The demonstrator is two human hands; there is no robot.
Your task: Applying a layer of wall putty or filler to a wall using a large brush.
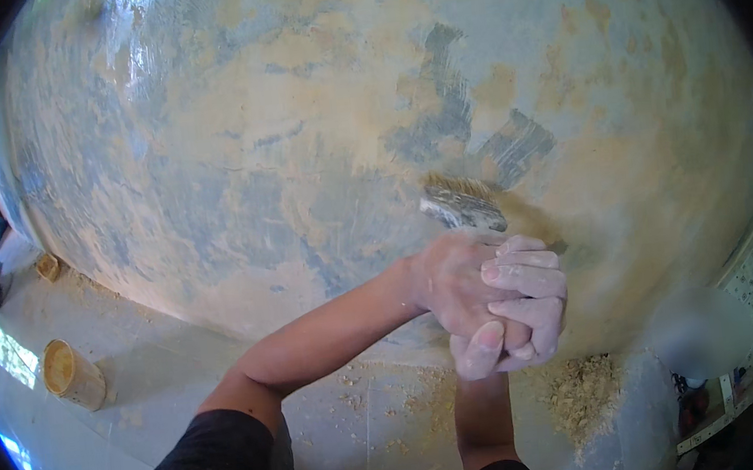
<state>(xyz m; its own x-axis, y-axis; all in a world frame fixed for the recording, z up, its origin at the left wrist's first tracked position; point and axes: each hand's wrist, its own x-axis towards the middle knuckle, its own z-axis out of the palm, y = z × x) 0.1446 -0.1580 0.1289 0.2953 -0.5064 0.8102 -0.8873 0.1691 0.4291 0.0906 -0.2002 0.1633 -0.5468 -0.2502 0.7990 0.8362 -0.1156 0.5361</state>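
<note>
A wide flat brush [462, 208] with tan bristles and a dusty, pale-smeared head rests near or against the big rounded vessel-like surface [209, 160], which is mottled grey, blue and tan. My left hand [455, 280] reaches in from the lower left and is closed just below the brush head. Chalky with dust, my right hand [532, 297] has its fingers curled over the left one. Both hands are clasped together around the brush's handle, which they hide. Dark streaks [517, 147] mark the surface just beyond the bristles.
A tub [74, 376] of tan material stands on the pale tiled floor [180, 440] at left. Tan crumbs [583, 391] lie heaped below the surface at right. A blurred whitish round shape [698, 332] and a pale frame [726, 397] are at the lower right.
</note>
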